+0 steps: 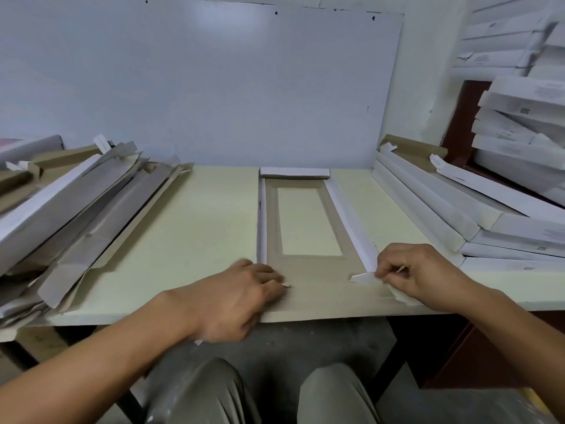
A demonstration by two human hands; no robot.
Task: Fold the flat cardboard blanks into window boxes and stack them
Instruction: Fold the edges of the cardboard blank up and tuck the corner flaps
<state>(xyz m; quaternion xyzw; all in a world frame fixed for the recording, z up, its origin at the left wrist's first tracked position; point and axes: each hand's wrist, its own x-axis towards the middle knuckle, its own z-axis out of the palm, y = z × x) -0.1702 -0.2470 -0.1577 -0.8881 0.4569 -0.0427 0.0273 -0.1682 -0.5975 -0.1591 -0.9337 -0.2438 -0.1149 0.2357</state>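
A half-folded window box [308,272] lies brown side up in the middle of the table [198,228], its long side walls and far end wall raised, the rectangular window open to the tabletop. My left hand [241,296] grips the near left corner of the box at the table edge. My right hand [419,275] pinches a small white corner flap [363,278] at the near right end. A heap of flat blanks [76,209] lies at the left. Folded white boxes [458,209] are stacked at the right.
A white board [214,87] stands against the wall behind the table. More finished boxes [519,123] are piled high at the far right, over a dark red cabinet [458,117]. My knees show under the table's front edge.
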